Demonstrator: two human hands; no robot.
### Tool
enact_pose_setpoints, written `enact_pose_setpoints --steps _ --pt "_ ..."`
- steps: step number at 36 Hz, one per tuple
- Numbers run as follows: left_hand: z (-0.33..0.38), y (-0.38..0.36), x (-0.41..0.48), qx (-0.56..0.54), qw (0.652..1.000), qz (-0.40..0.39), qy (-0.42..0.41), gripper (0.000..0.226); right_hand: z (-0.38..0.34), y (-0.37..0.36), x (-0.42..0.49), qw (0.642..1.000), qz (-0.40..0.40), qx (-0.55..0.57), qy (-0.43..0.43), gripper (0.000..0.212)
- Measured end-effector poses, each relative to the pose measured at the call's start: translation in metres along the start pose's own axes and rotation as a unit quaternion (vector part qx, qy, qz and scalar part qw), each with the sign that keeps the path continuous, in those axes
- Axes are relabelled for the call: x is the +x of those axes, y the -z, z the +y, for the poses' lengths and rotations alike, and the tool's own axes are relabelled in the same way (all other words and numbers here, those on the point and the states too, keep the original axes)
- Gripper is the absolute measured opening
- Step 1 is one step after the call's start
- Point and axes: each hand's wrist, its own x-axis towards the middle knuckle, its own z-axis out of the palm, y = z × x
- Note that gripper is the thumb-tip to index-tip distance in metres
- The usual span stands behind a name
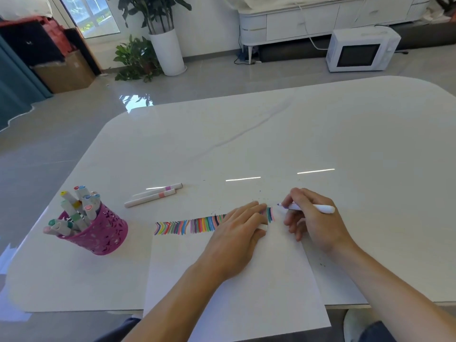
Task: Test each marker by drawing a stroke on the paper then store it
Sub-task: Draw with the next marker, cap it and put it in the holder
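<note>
- The right hand (313, 218) holds a white marker (308, 207) in a writing grip, fingers closed round the barrel, with the purple tip pointing left and hovering at or just above the paper's far edge (contact is too fine to tell).
- The marker's tip sits just right of the last stroke in the row.
- The left hand (237, 233) lies flat on the paper (237, 292), fingers together and stretched out, covering part of the strokes (187, 225).
- A small white piece, possibly a cap (263, 227), peeks out by the left thumb; whether the thumb is pinching it I cannot tell.
- The strokes run in a band along the paper's far edge, many colours side by side, from the left corner towards the marker tip.
- The paper lies on a white table (320, 134), its near end hanging over the table's near edge.
- A pink perforated cup (103, 230) stands upright at the table's left, well apart from the paper, with a bunch of capped markers leaning in it.
- Two more white markers (154, 193) lie side by side on the table beyond the paper, between the cup and the hands, both capped.
</note>
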Motion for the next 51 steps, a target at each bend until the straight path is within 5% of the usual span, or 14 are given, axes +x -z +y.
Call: enact_pose_setpoints --steps 4,51 --pt "-0.0002 -0.0012 -0.0018 -0.008 1.000 0.001 0.005 0.024 0.0009 -0.0014 0.0001 1.000 -0.012 0.024 -0.012 0.004" --pt "0.0015 -0.0030 -0.0011 0.039 0.999 0.019 -0.007 0.021 0.0011 -0.0067 0.0011 0.993 0.024 -0.109 -0.024 0.025"
